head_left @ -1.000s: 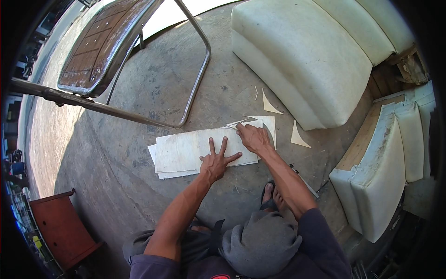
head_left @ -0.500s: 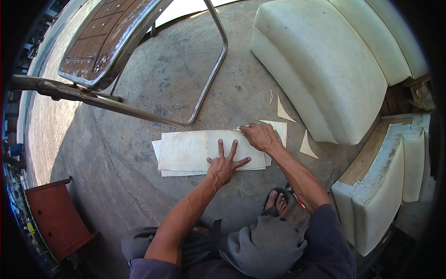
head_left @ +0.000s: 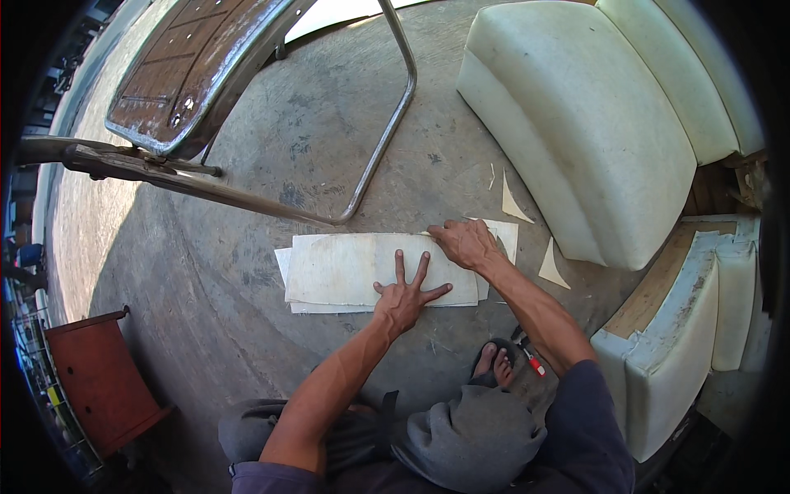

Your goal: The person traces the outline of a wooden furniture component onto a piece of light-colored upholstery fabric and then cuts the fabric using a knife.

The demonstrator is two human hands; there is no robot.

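A pale, off-white rectangular sheet (head_left: 333,267) lies on the ground in front of me, over other white sheets whose edges stick out at its sides. My left hand (head_left: 401,303) presses on it with fingers spread. Along the far edge, toward the right end, my right hand (head_left: 465,244) is closed, its fingertips at the border. Whatever those fingers pinch is hidden. Just beyond that hand, a corner of an underlying white sheet (head_left: 505,234) shows. Thin curved offcuts (head_left: 513,202) lie to the right, including a pointed triangular scrap (head_left: 552,266).
A cream upholstered seat (head_left: 576,123) stands at the far right, with another padded piece (head_left: 668,395) nearer me. Left of centre is a metal-tube frame with a brown slatted panel (head_left: 177,78). A red panel (head_left: 103,383) stands at the left. By my foot lies a red-handled tool (head_left: 536,365).
The whole picture has shifted slightly right and down, and more of the red-handled tool shows. Both hands keep nearly the same places on the sheet.
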